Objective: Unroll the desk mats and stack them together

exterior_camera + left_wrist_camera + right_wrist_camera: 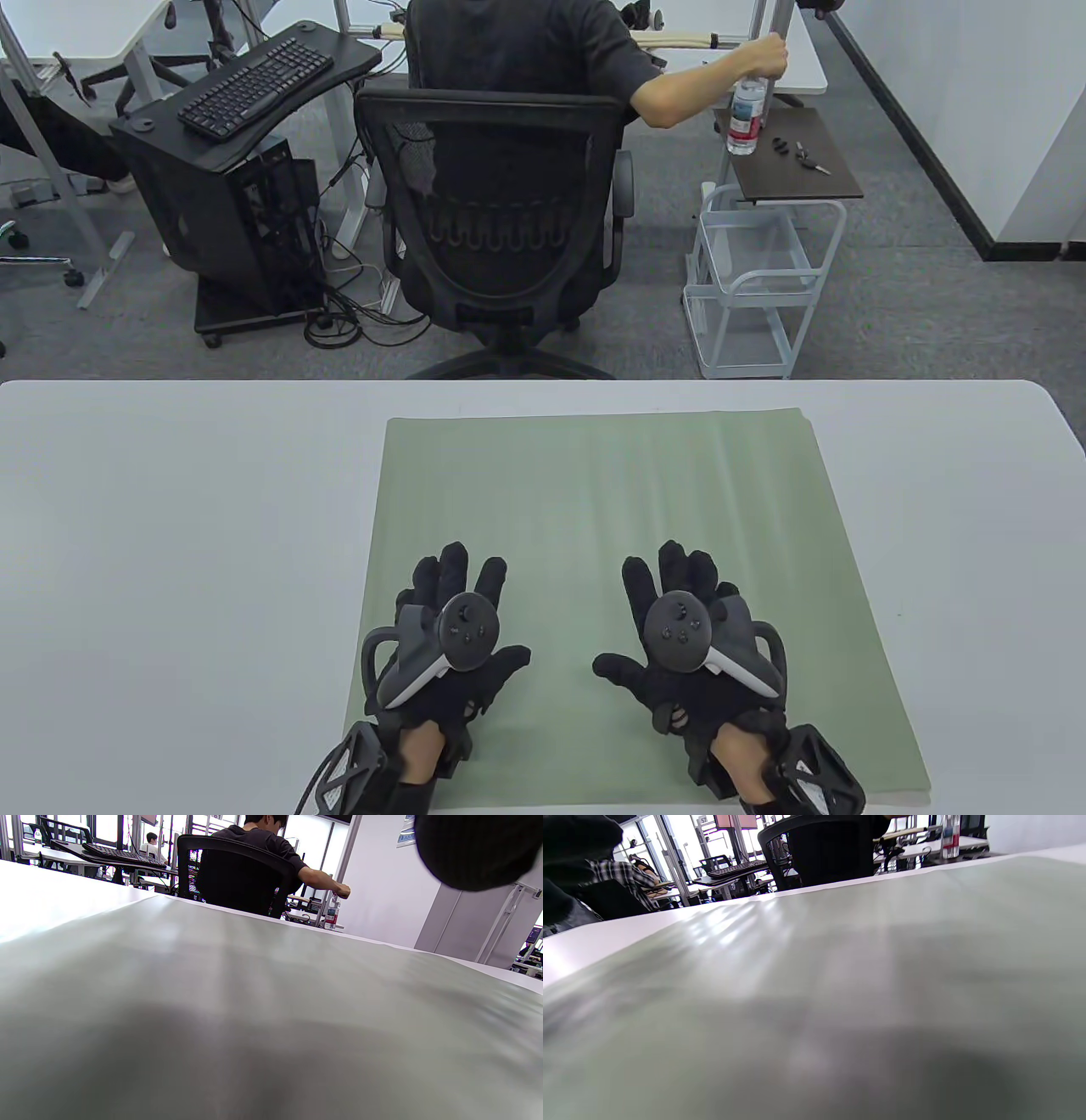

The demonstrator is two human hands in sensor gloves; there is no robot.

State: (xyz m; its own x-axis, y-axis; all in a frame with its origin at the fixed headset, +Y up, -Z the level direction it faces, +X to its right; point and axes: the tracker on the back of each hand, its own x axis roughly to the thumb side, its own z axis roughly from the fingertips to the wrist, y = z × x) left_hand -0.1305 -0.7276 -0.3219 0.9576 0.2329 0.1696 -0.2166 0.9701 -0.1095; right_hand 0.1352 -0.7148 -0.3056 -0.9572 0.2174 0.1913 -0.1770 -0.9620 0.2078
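A pale green desk mat [611, 501] lies unrolled and flat on the white table [170, 552]. A thin pale edge along its near right side suggests a second mat under it, but I cannot tell. My left hand [458, 628] rests palm down on the mat's near left part with fingers spread. My right hand [679, 628] rests palm down on its near right part with fingers spread. Neither hand holds anything. The mat fills the left wrist view [254, 1018] and the right wrist view [840, 993].
Beyond the table's far edge a person sits in a black office chair [501, 212]. A white wire cart [755, 280] with a water bottle [747, 115] stands at the right. A black computer stand with a keyboard [254, 85] stands at the left.
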